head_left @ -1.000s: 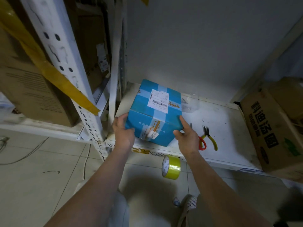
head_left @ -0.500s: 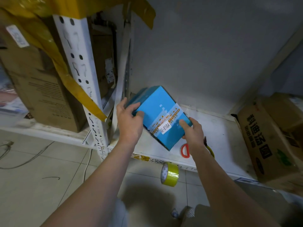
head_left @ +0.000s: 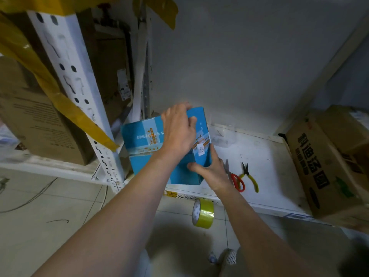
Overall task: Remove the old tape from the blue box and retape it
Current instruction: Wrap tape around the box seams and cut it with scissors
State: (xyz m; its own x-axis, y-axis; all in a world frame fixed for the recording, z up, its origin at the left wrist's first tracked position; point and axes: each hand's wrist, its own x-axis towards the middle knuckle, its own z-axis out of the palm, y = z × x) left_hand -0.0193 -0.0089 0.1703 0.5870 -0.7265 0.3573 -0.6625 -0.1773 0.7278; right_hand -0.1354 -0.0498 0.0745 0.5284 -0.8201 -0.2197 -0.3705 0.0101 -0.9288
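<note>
The blue box (head_left: 143, 136) stands on the white shelf (head_left: 265, 176), turned so a printed face with a strip of old patterned tape points up toward me. My left hand (head_left: 177, 132) lies over its top, fingers curled around the far upper edge. My right hand (head_left: 211, 170) grips the lower right corner, thumb on the near face. A small white label shows on the box's right side. A roll of yellow tape (head_left: 203, 212) stands on edge on the floor just below the shelf front.
Red-handled scissors (head_left: 236, 179) and yellow-handled pliers (head_left: 249, 176) lie on the shelf right of the box. A brown carton (head_left: 327, 166) fills the shelf's right end. A white slotted upright (head_left: 79, 92) with yellow tape stands left, cartons behind it.
The box has been rolled over between my hands: the shipping-label face is gone from view. My left hand moved from the box's left side onto its top; my right hand slid to the lower right corner.
</note>
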